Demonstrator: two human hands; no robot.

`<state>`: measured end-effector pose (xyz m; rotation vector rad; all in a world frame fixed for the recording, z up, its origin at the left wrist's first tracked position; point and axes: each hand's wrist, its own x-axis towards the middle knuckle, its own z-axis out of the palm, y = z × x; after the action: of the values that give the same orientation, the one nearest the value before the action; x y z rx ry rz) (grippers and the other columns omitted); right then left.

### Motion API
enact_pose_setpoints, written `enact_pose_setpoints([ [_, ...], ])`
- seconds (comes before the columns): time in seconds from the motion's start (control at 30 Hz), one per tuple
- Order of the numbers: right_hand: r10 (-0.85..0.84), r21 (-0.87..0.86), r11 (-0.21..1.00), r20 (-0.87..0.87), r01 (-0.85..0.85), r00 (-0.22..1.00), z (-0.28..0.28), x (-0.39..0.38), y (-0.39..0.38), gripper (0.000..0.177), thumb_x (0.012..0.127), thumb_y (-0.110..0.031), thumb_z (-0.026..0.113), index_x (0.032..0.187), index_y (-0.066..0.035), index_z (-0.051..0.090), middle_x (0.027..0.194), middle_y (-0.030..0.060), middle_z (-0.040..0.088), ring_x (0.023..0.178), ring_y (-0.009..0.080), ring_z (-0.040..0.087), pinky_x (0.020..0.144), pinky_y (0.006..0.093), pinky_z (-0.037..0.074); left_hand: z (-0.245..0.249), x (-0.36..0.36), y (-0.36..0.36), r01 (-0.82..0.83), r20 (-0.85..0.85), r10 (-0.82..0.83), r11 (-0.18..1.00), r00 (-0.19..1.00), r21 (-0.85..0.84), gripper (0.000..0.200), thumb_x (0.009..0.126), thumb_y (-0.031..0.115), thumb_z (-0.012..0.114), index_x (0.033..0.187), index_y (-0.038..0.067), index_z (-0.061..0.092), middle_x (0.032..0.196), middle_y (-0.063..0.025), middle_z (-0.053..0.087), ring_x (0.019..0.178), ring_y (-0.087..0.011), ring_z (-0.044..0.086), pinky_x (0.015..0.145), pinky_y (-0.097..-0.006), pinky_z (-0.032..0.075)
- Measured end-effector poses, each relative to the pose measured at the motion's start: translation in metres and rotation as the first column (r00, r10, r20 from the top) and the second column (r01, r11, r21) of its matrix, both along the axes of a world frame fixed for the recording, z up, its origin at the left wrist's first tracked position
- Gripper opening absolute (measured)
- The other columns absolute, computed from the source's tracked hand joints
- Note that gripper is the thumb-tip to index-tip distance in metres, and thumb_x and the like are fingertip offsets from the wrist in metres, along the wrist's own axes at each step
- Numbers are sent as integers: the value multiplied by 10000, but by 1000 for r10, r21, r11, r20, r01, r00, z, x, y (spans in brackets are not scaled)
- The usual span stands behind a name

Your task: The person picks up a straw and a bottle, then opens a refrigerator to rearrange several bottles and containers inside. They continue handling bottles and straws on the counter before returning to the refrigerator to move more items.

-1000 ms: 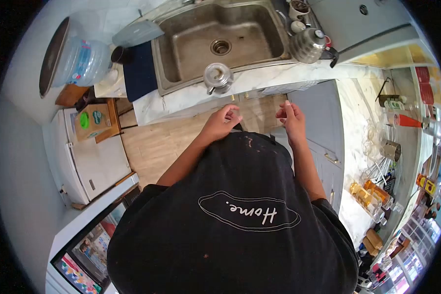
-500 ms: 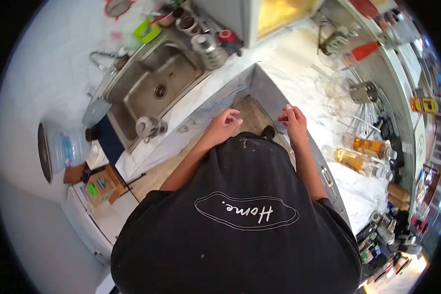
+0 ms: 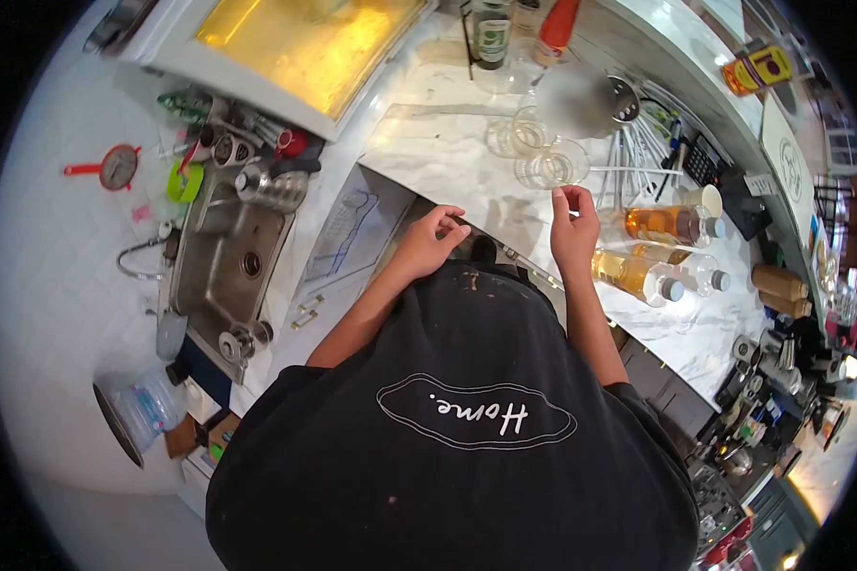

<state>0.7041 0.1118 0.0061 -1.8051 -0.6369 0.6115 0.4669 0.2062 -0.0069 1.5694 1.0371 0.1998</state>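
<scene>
My left hand point(image 3: 431, 244) hovers in front of my apron, fingers loosely curled and apart, holding nothing. It is nearest the counter's front edge. My right hand point(image 3: 574, 231) reaches over the marble counter point(image 3: 428, 147), fingers bent and apart, nothing visible between them. Its fingertips overlap the near edge of a clear glass point(image 3: 552, 168) in this view. A second clear glass point(image 3: 519, 136) stands just beyond. Bottles of amber liquid point(image 3: 667, 225) and yellow liquid point(image 3: 628, 274) are to the right of that hand.
White straws point(image 3: 641, 157) and a perforated metal cup point(image 3: 623, 99) lie further back. A green-labelled bottle point(image 3: 491, 36) and a red bottle point(image 3: 556, 33) stand at the far side. On the left are a lit glass-fronted cabinet point(image 3: 305, 38), a steel sink point(image 3: 224, 257) and a kettle point(image 3: 272, 186).
My view and body have turned right, away from the sink toward the glasses. The right hand is now over the counter near them; the left hand stays by my apron.
</scene>
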Motion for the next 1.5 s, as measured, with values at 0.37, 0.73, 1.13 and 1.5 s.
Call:
enact_pose_setpoints([
  [0.37, -4, -124, 989, 525, 81, 851, -28, 39, 22, 831, 762, -220, 839, 1447, -66, 395, 1416, 209, 456, 1314, 404, 435, 1095, 475, 384, -14, 128, 115, 228, -103, -215, 711, 971, 665, 874, 744, 277, 852, 1480, 155, 396, 1370, -188, 494, 1205, -388, 546, 1022, -462, 460],
  [0.73, 45, -215, 975, 434, 55, 900, -26, 33, 30, 868, 741, -173, 811, 1485, -68, 375, 1421, 202, 475, 1307, 402, 458, 1088, 459, 404, -32, 160, 142, 396, 38, -464, 794, 885, 462, 883, 661, 208, 897, 1435, 129, 478, 1371, -138, 556, 1215, -356, 578, 1017, -416, 484],
  [1.13, -27, -248, 957, 444, 152, 895, -27, 14, -2, 850, 722, -92, 749, 1485, -72, 377, 1440, 224, 429, 1344, 410, 421, 1134, 467, 354, -36, 134, 102, 438, 99, -486, 845, 868, 308, 883, 690, 198, 894, 1454, 160, 454, 1337, -147, 548, 1087, -306, 637, 931, -395, 531],
  [1.5, -54, -32, 995, 601, 91, 797, 30, 14, 45, 507, 790, -61, 626, 1293, -42, 566, 1266, 210, 587, 1203, 405, 533, 1033, 477, 411, -18, 61, 117, 198, 108, -226, 955, 968, 223, 783, 770, 258, 858, 1430, 79, 479, 1313, -160, 560, 1062, -273, 617, 907, -395, 523],
])
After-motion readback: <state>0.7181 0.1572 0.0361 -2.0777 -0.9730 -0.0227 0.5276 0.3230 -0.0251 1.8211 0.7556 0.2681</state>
